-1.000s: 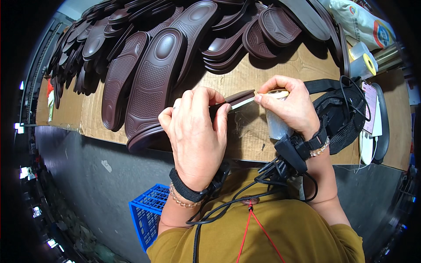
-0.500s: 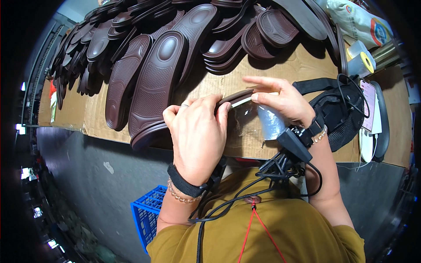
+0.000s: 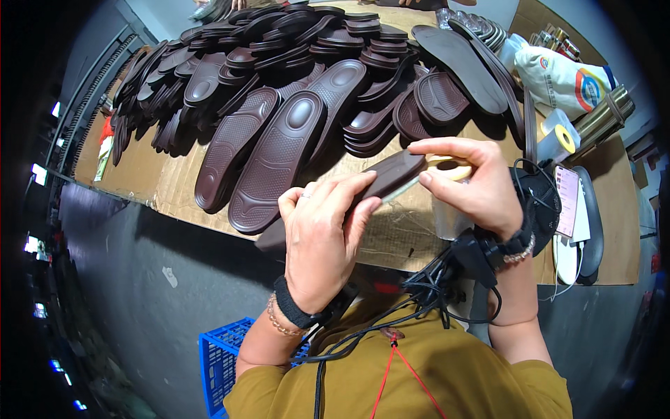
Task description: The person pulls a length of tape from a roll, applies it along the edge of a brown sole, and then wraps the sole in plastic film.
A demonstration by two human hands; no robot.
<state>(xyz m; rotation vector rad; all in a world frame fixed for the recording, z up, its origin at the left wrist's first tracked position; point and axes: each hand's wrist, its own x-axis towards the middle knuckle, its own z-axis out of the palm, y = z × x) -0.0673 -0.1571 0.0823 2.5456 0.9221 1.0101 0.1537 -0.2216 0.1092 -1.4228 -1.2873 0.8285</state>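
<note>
Above the cardboard-covered bench [image 3: 174, 188], my left hand [image 3: 324, 241] clasps the dark brown rubber sole [image 3: 391, 174]; my right hand [image 3: 467, 185] pinches a pale ring-shaped piece [image 3: 450, 167], which could slip off the sole's edge.

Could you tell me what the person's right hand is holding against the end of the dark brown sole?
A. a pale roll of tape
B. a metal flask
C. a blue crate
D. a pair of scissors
A: the right hand pinches a pale, ring-shaped roll of tape at the tip of the dark brown sole, which the left hand grips from below.
</note>
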